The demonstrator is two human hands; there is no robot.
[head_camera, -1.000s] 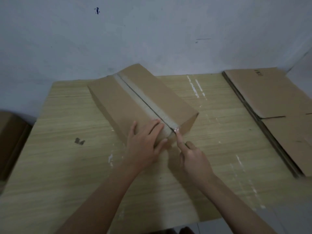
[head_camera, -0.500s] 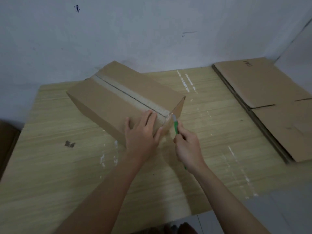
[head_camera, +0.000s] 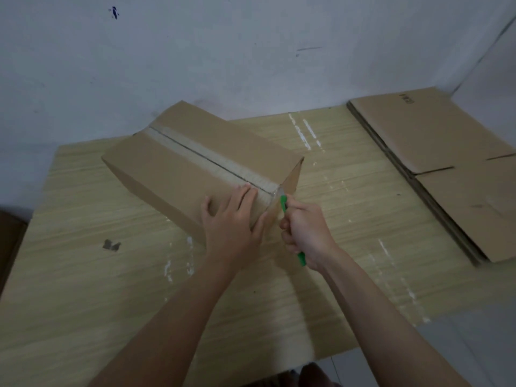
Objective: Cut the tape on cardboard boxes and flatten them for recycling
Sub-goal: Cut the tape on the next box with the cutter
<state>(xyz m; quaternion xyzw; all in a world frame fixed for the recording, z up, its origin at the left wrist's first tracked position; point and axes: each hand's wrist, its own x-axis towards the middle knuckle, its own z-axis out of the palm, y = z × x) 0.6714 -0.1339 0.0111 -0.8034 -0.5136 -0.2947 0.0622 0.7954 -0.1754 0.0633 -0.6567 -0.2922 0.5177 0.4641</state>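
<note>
- One box (head_camera: 195, 163) stood whole near the table's (head_camera: 83, 275) back edge, its tape (head_camera: 212, 160) running along the top seam, apparently uncut.
- One green cutter (head_camera: 283, 203) met the tape at the near end, gripped in the right hand (head_camera: 307, 233); cutting looked barely begun.
- Left hand (head_camera: 231, 219) pressed flat, fingers straight, on the near corner.
- One stack of flattened cardboard (head_camera: 435, 152) lay far right: that share seemed finished, sheet count unclear.
</note>
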